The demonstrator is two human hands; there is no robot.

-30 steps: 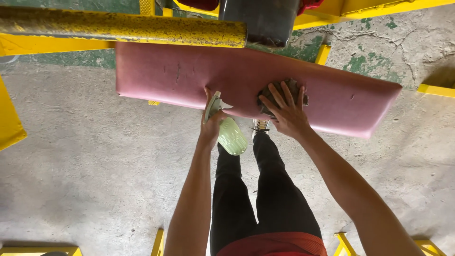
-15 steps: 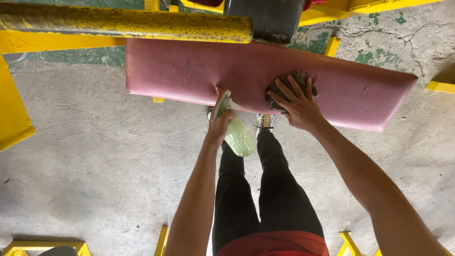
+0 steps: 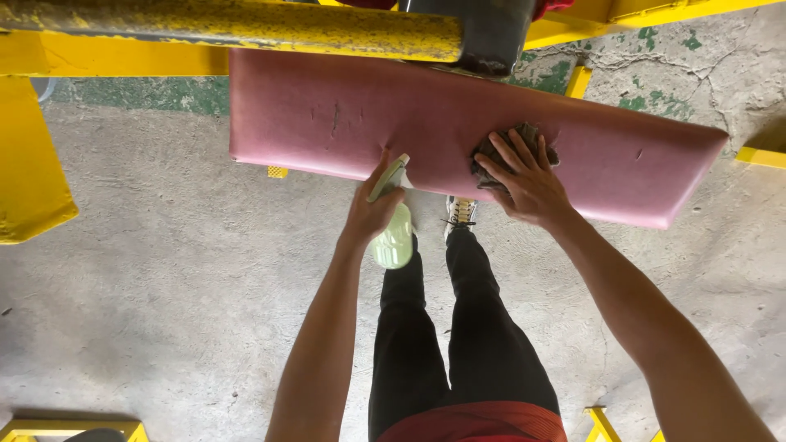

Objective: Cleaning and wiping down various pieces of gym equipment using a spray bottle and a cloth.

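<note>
Spray bottle [image 3: 393,233] nozzle toward pink pad [image 3: 344,123], left fingers [image 3: 372,209] wrapped; right hand [image 3: 532,184] presses rag [image 3: 491,147].

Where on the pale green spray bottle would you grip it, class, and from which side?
Grip the spray bottle at its narrow neck below the trigger head, coming from the near side of the pink bench pad, as the left hand does. The neck suits a fist; the round body hangs below, nozzle towards the pad.

Looks like a gym: a padded pink bench [image 3: 344,115] is mounted on chipped yellow steel frames [image 3: 229,29] over a cracked concrete floor [image 3: 164,286].
</note>
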